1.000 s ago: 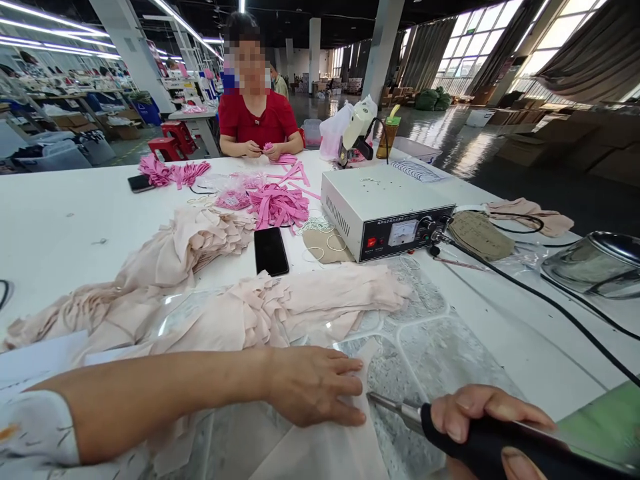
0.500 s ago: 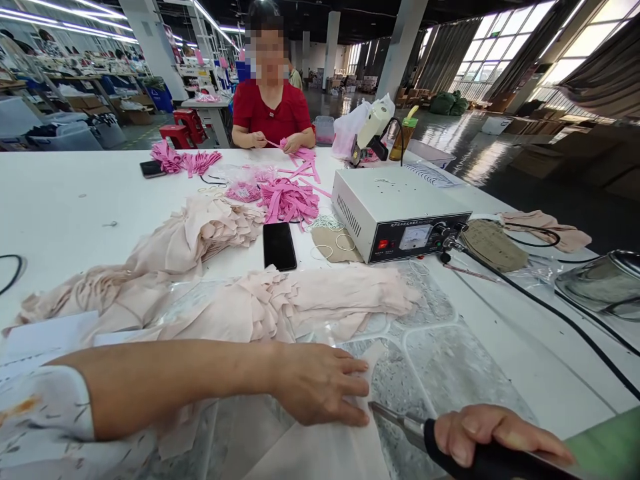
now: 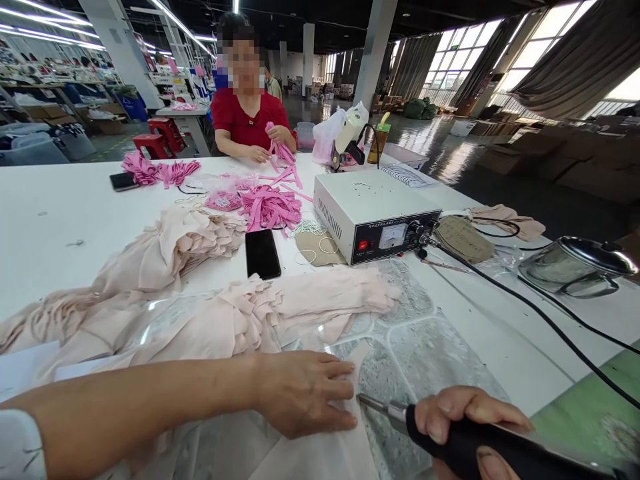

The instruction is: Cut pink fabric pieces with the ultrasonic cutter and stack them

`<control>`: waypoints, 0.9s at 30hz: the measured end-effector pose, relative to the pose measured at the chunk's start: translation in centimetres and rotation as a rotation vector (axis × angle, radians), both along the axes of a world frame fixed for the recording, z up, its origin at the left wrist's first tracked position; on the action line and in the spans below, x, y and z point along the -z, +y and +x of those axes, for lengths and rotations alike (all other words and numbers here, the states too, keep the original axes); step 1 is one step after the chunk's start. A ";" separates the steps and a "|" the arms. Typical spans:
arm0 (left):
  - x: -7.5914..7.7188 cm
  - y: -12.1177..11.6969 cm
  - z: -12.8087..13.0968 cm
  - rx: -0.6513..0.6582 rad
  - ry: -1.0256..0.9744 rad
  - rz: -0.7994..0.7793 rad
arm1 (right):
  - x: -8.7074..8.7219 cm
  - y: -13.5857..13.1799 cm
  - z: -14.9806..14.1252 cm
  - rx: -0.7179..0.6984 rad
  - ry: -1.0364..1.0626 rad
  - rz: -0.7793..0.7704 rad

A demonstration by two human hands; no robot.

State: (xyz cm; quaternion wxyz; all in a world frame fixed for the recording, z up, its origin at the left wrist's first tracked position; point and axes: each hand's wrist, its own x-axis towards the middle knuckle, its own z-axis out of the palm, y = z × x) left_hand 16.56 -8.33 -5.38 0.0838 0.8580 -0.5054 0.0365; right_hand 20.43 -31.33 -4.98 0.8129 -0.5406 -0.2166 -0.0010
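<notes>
Listing first the pale cloth piece [image 3: 320, 457]: one, laid flat on the marbled mat [image 3: 425, 347], toward the near edge of the desk [image 3: 75, 207]. Left hand [image 3: 297, 393]: palm down, fingers a little spread over the cloth, fingertips close to its right-hand border. Right hand [image 3: 467, 413]: fingers wrapped around the black-handled tool [image 3: 530, 457], its slim metal tip at that border; whether tip and cloth touch, cannot tell.

Handling, as judged: cloth light, thin, limp, apt to slide or ruck; best held by broad, flat pressure just inside the border, fingertips kept back from the tip. Tool rigid, likely the heavier item; best held by the thick black handle, allowing for drag from any cord.

Adjacent: layered pale cloths [image 3: 220, 320], soft and loose, beyond the left hand; metal box [image 3: 375, 200], with dial and red switch, between mat and far edge.
</notes>
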 end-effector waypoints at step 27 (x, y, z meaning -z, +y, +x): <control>-0.1 0.0 0.0 -0.022 0.014 0.015 | 0.1 1.4 0.3 0.083 0.028 0.051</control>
